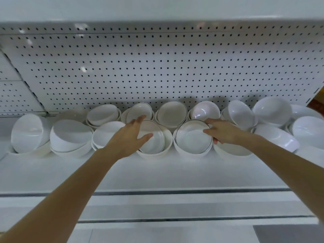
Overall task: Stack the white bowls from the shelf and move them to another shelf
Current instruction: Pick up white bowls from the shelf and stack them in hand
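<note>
Many white bowls stand in two rows on a white shelf (157, 172), most nested and tilted against the pegboard. In the front row, two nested stacks hold bowls with thin dark rims. My left hand (130, 137) is at the left stack (156, 144), with fingers straight over its left rim and the thumb spread across the bowl's inside. My right hand (223, 133) holds the right rim of the top bowl of the right stack (191, 139), thumb inside and fingers round the outside.
More white bowls lie at the far left (29, 133) and far right (308, 132), with a back row (172, 113) behind the stacks. A white pegboard (157, 67) backs the shelf and another shelf overhangs above. Lower shelf edges (157, 204) lie below my arms.
</note>
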Demonstrator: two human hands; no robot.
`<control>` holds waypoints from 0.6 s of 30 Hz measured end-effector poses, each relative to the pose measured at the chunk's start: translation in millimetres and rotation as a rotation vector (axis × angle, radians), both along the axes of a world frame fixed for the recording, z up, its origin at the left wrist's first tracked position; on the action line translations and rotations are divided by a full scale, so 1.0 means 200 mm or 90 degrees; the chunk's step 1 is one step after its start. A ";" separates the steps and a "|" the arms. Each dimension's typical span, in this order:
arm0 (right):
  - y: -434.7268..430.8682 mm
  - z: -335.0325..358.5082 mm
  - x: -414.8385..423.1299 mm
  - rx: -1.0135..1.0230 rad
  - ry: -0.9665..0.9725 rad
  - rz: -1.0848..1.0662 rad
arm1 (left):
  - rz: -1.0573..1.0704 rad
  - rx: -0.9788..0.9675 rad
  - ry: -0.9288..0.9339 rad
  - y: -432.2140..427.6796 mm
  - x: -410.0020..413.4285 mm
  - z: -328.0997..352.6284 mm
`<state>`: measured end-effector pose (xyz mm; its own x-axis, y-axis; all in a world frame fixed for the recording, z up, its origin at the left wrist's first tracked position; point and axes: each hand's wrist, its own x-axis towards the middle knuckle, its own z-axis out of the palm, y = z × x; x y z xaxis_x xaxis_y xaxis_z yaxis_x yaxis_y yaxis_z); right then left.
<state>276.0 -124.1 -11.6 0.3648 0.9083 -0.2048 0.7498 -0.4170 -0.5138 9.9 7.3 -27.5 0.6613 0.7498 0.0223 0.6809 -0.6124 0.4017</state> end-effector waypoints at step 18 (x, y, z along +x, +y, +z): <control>-0.29 0.09 -0.19 0.232 0.319 -0.203 | -0.038 -0.031 -0.363 -0.42 -0.10 0.01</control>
